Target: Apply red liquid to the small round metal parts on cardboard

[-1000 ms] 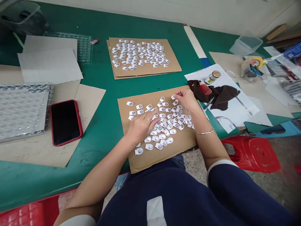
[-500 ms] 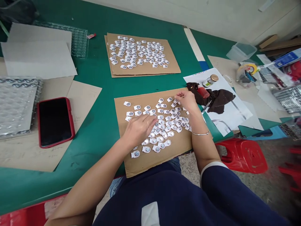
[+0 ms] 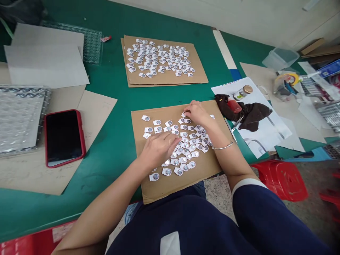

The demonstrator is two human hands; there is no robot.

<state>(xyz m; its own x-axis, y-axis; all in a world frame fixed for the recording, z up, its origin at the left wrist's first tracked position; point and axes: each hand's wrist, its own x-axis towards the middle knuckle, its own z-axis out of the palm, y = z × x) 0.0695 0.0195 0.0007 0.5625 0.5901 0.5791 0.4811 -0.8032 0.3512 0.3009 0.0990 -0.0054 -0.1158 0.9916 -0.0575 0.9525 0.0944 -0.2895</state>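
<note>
A cardboard sheet (image 3: 148, 191) lies in front of me, carrying many small white tabs with round dark-and-silver emblems (image 3: 166, 171). My right hand (image 3: 196, 113) is at the sheet's far side, thumb and fingertips closed at one white emblem tab (image 3: 183, 114); whether that tab is lifted I cannot tell. Over the left-middle of the sheet hovers my left hand (image 3: 159, 147), thumb and fingers drawn together above several tabs. What it may hold between the fingertips is hidden. Several tabs are covered by both hands.
Behind, stacked cardboard sheets (image 3: 200, 76) bear more such tabs. To the left lie a red-cased phone (image 3: 64, 138) and a bubble-textured plastic pack (image 3: 18, 120). At right are a dark cloth (image 3: 251, 118), a red jar (image 3: 234, 106), a glass jar (image 3: 243, 92) and tweezers (image 3: 237, 123).
My right hand has moved left along the far side of the sheet, from the right-hand tabs to another tab. The left hand has stayed nearly in place. The view has shifted slightly.
</note>
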